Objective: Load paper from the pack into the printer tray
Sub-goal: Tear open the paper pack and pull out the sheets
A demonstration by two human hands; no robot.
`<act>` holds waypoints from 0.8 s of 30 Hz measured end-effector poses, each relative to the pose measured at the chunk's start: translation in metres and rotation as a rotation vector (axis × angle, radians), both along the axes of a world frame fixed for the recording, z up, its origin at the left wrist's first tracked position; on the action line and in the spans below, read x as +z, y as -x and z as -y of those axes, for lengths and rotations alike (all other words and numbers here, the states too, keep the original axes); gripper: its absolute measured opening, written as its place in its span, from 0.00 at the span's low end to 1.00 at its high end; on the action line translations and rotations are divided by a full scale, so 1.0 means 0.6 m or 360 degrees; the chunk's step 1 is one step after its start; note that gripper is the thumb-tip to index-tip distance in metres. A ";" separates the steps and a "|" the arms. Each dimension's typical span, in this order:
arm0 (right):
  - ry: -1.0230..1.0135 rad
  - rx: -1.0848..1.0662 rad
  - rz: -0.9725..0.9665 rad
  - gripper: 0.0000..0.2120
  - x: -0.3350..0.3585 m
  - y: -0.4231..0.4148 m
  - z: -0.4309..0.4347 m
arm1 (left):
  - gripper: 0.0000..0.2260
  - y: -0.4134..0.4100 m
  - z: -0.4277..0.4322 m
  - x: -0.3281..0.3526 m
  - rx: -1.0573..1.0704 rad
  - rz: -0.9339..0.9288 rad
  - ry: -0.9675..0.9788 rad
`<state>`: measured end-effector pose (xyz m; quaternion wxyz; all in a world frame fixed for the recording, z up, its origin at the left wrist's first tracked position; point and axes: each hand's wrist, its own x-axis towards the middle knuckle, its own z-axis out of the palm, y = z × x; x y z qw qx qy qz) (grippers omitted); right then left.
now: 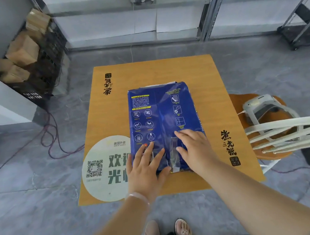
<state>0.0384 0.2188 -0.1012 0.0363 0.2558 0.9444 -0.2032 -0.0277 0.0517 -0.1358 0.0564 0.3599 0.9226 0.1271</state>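
the blue paper pack (pixel 162 124), printed with white icons, lies flat on the table (pixel 212 95); left hand (pixel 146 165) and right hand (pixel 194 147) rest spread, flat-fingered, on its taped near end.

Round QR sticker (pixel 101 168) on orange table (pixel 166 71); white chair (pixel 278 128) beside; cardboard boxes (pixel 23 51) far left

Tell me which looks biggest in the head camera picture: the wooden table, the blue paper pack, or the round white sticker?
1. Wooden table, clearly the largest.
2. Blue paper pack.
3. Round white sticker. It looks close to the pack, and the left hand and pack cover part of it, so that ranking is unsure.
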 end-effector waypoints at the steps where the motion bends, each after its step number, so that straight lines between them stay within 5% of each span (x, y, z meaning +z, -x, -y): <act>1: -0.0005 -0.0027 -0.0041 0.23 -0.006 0.005 -0.003 | 0.21 -0.001 -0.001 -0.004 0.0018 -0.0009 -0.0008; 7: 0.0028 -0.0317 -0.0300 0.11 -0.029 0.025 -0.002 | 0.20 -0.003 0.001 -0.018 0.0013 -0.0017 -0.0018; 12: 0.0039 -0.0407 -0.0183 0.08 -0.033 0.043 -0.002 | 0.20 -0.001 0.001 -0.022 0.0012 -0.0049 -0.0027; 18: 0.0192 -0.0008 -0.0176 0.04 -0.009 -0.021 0.007 | 0.21 0.000 0.000 -0.009 0.0019 0.0004 0.0050; 24: -0.0021 0.0531 -0.0315 0.04 0.003 -0.122 0.055 | 0.24 -0.002 0.002 0.011 -0.0018 0.0210 0.0148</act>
